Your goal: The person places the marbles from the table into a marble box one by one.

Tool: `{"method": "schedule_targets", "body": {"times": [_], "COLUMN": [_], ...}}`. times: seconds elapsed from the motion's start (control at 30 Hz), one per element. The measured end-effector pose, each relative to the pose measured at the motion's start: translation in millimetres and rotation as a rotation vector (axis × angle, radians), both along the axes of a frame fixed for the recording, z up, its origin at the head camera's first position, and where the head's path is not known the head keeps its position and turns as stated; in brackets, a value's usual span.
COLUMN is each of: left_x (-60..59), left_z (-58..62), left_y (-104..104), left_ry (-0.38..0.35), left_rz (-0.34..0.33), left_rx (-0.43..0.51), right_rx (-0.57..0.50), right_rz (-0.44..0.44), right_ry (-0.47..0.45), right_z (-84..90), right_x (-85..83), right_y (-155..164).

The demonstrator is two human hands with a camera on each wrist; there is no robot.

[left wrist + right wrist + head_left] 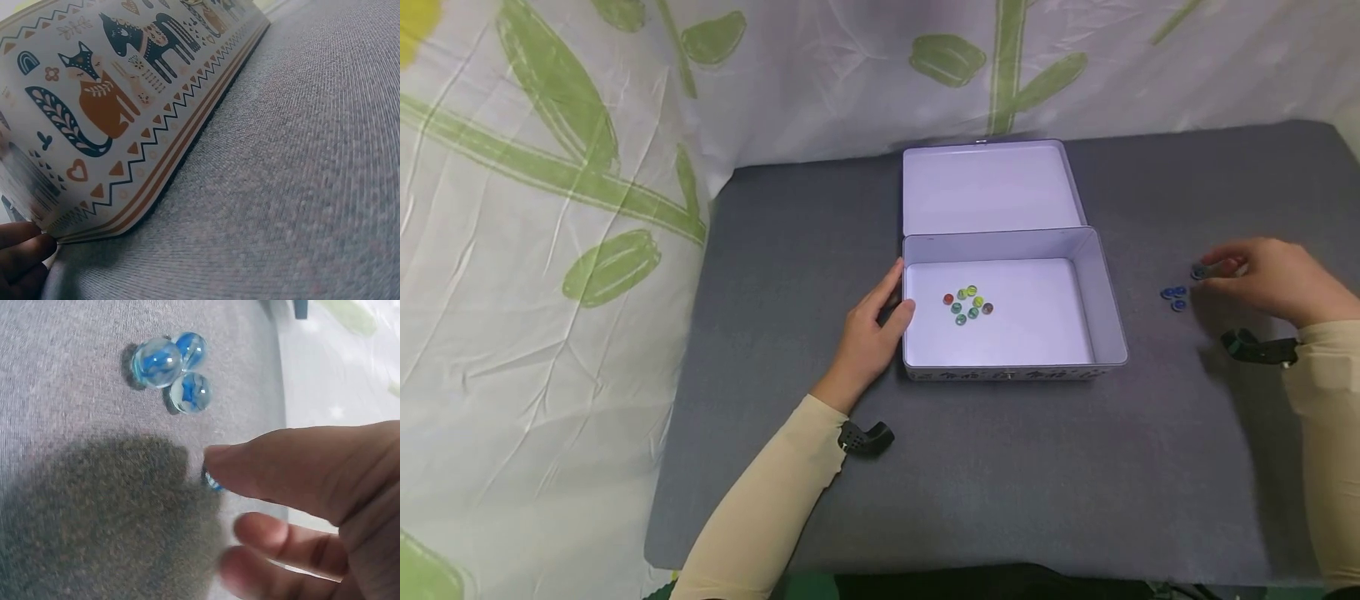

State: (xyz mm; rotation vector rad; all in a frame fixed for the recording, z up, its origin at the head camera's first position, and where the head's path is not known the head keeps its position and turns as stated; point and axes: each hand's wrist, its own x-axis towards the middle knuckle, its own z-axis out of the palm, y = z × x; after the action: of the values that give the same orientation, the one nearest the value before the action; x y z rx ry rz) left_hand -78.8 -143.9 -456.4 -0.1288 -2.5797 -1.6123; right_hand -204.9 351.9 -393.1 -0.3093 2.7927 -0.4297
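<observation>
Grey felt surface (1000, 467), leaf-print sheet (550, 167) behind and to the left.

Right hand (1273, 279), fingers curled, pinching one blue marble (1199, 272) between thumb and fingertip; in the right wrist view only a sliver of that marble (211, 480) showing under the thumb. Just beside it, three more blue marbles (1173, 297) lying in a tight touching cluster on the felt (174, 369).

Left hand (872, 329), fingers fairly straight, resting against the left wall of the tin (1108, 308), thumb at the rim; fingertips (22, 250) at the tin's lower corner in the left wrist view, next to a printed band of foxes and horses (100, 103).

Inside the tin, near the middle of the floor: a small bunch of marbles (967, 304), red, green, yellow, teal. Lid (988, 187) hinged open, lying back flat behind. Well apart from the blue ones on the right.

Likely handling: glass marbles small, hard, smooth, light; prone to slip from a pinch and roll, though the felt should slow them. Best taken one at a time, fingertip and thumb on opposite sides across the widest part. Tin light and stiff, liable to slide if knocked, hence worth steadying.
</observation>
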Motion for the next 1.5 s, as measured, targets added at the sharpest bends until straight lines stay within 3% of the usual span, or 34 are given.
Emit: {"method": "schedule_targets", "body": {"times": [0.2, 0.87, 1.23, 1.5], "left_x": [-0.6, -0.2, 1.0, 0.9], "left_z": [0.4, -2.0, 0.5, 1.4], "left_y": [1, 1, 0, 0], "left_ry": [0.002, 0.013, 0.008, 0.003], "left_rz": [-0.005, -0.004, -0.004, -0.01], "left_rx": [-0.004, 0.001, 0.012, 0.001], "right_rx": [0.007, 0.011, 0.016, 0.024], "right_rz": [0.05, 0.073, 0.089, 0.15], "right_ry": [0.027, 0.068, 0.091, 0.131], "right_z": [-6.6, -11.6, 14.2, 38.3], "right_x": [-2.9, -0.1, 9.2, 11.8], "right_y": [1, -2, -29, -59]}}
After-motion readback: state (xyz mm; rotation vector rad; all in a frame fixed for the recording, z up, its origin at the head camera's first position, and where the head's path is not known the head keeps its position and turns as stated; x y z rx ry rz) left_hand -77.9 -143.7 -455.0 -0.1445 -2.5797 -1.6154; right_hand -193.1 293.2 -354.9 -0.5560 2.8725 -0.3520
